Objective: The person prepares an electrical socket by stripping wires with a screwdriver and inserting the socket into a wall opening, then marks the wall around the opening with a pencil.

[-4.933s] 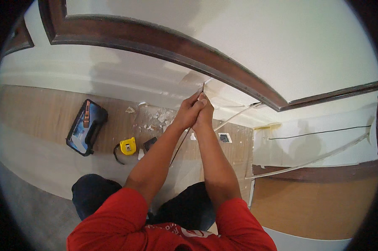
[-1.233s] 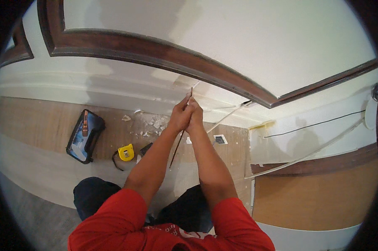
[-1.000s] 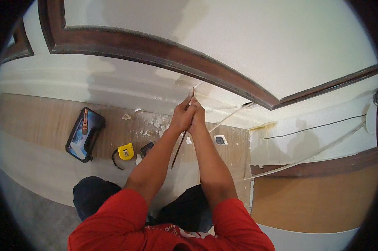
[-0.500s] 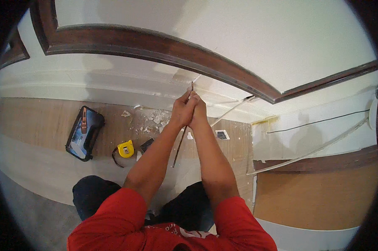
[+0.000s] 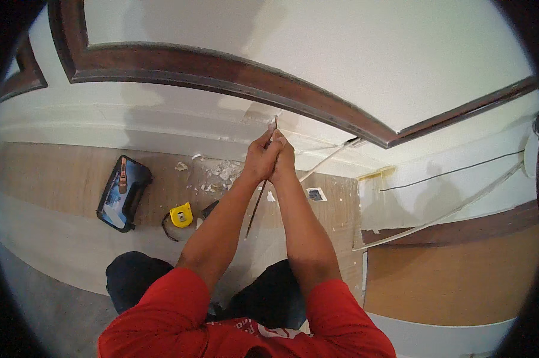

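Note:
Both hands are closed together around a long, thin, dark rod (image 5: 255,209). My left hand (image 5: 260,156) and my right hand (image 5: 283,158) press against each other, with the fingers wrapped and partly overlapping. The rod's upper tip sticks out beyond the fingers at the low part of the white wall (image 5: 180,122), close to a chipped patch. Its long tail slants down between my forearms toward my knees. Whether it is a rod or a narrow blade I cannot make out.
White debris (image 5: 220,172) lies along the wall's foot. On the floor to the left are a black tool case (image 5: 120,200) and a yellow tape measure (image 5: 181,215). A floor outlet box (image 5: 316,194) and a pale cable conduit (image 5: 424,216) are at right. Brown moulding (image 5: 209,65) crosses the wall.
My hands keep their grip on the rod at nearly the same spot by the wall. The view has shifted slightly, so the case and tape measure appear a little farther right.

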`<state>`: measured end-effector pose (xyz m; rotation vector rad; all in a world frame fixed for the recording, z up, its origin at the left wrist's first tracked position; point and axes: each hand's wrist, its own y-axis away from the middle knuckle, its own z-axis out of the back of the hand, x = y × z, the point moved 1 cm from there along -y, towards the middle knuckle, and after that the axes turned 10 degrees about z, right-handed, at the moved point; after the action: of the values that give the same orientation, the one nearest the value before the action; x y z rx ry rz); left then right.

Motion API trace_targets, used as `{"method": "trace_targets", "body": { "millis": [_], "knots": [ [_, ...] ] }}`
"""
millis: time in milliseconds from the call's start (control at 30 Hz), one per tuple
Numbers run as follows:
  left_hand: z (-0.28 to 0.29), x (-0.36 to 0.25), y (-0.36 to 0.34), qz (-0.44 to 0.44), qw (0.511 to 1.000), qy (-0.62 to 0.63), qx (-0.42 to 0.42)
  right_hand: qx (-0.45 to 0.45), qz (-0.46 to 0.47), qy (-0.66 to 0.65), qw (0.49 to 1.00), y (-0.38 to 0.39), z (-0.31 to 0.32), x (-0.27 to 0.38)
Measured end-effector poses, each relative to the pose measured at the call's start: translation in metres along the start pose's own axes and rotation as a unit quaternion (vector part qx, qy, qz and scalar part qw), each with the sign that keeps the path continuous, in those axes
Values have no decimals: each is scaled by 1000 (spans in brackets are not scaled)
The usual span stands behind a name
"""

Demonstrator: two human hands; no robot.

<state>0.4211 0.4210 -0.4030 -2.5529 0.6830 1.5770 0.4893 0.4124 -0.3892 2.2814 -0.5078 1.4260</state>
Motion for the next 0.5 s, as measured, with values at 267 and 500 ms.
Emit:
{"method": "trace_targets", "body": {
  "millis": [267,500],
  "knots": [
    [8,29,-16,-15,999,-37,-13,10,1,-20,1000,-15,15,-19],
    [7,26,-9,31,999,10,3,27,-18,8,999,-22,26,-30]
  ]
}}
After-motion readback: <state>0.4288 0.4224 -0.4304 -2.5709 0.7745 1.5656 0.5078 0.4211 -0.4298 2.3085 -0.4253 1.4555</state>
